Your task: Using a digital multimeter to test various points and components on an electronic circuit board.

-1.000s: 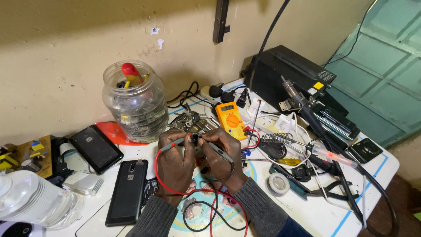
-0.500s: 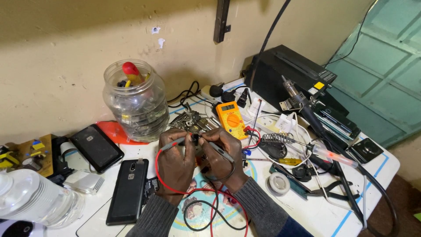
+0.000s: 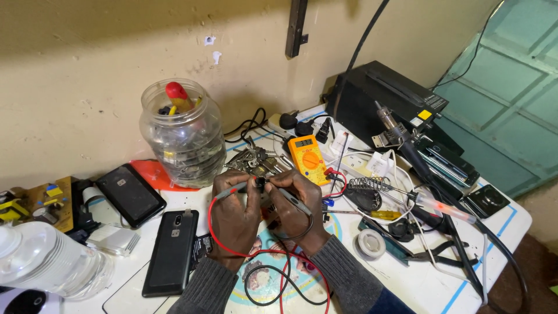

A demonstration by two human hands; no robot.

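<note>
— Left hand (image 3: 232, 215) first: what has it got?

— It pinches a red probe (image 3: 229, 191), fingers curled round the shaft, tip pointing at a small dark part (image 3: 261, 184) held up between both hands.

— And the right hand (image 3: 296, 209)?

— Closed on a black probe (image 3: 290, 199) that slants down to the right, its tip also at that part. The part sits just above the counter (image 3: 418, 285), between the thumbs; too small to tell what it is.

— Where do the leads go?

— A red lead (image 3: 218, 244) loops round the left wrist and down toward the near edge; a black lead (image 3: 261, 291) coils beneath the wrists, over a round printed mat (image 3: 261, 273).

— What lies close by?

— A yellow multimeter (image 3: 307, 158) just behind the right hand, with a heap of keys (image 3: 253, 160) to its left. Farther left stands a clear jar (image 3: 183, 134) with a red-handled tool sticking out.

— And on the left side?

— Two dark phones: one (image 3: 171, 250) lying beside the left forearm, another (image 3: 129, 195) behind it near an orange lid (image 3: 152, 172). A plastic bottle (image 3: 46, 261) lies at the far left edge.

— The right side?

— A solder reel (image 3: 371, 243), a soldering iron (image 3: 433, 203) on a coil stand (image 3: 372, 186), and a black box (image 3: 386, 99) against the wall.
</note>
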